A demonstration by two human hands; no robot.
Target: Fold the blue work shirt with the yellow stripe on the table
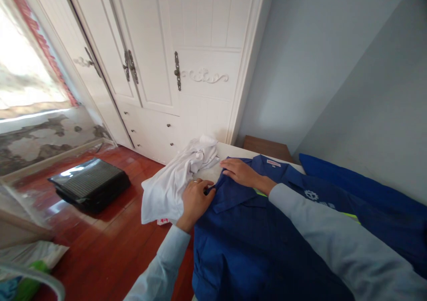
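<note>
A dark blue work jacket (233,229) is spread out in front of me, its far edge folded and its collar (258,163) showing a pink-and-white label. My left hand (196,201), wearing a ring, pinches the jacket's left edge between thumb and fingers. Across the upper part of the jacket reaches my right hand (242,172), fingers closed over its far left edge; the thumb is hidden. A crumpled white garment (170,189) lies just left of both hands, draping over the side of the white surface beneath.
A white wardrobe (207,38) stands ahead, with a brown wooden piece (267,147) to its right. On the red wooden floor (110,247) sits a black ribbed case (93,181). A blue padded item (360,181) lies along the right wall. Bags (36,256) sit at lower left.
</note>
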